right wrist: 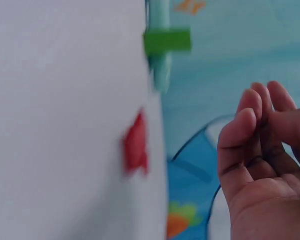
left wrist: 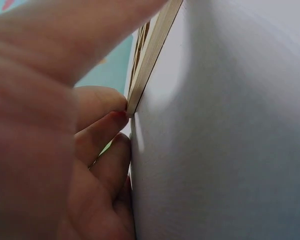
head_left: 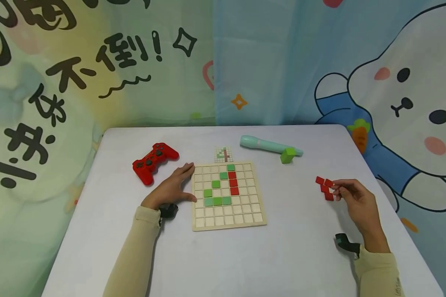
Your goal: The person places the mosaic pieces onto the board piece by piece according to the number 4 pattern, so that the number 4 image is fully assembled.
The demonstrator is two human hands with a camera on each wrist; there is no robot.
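My left hand (head_left: 176,185) lies against the left side of a wooden grid board (head_left: 228,220), its fingertips at the far left corner and its thumb lower along that edge. In the left wrist view, fingers (left wrist: 102,100) touch the board's side. Green tiles (head_left: 216,184) and a column of red tiles (head_left: 233,182) sit in the board's squares. To the right, my right hand (head_left: 358,206) hovers beside several loose red tiles (head_left: 325,189). Its fingers (right wrist: 236,145) curve loosely with the thumb close by; no tile shows between them in the right wrist view.
A small pattern card (head_left: 223,154) touches the board's far edge. Beyond it lie a pale green tube-shaped object (head_left: 265,144) and a green block (head_left: 288,155). The red game controller (head_left: 155,163) is left of the board. A printed curtain (head_left: 260,62) hangs behind the white table (head_left: 282,255).
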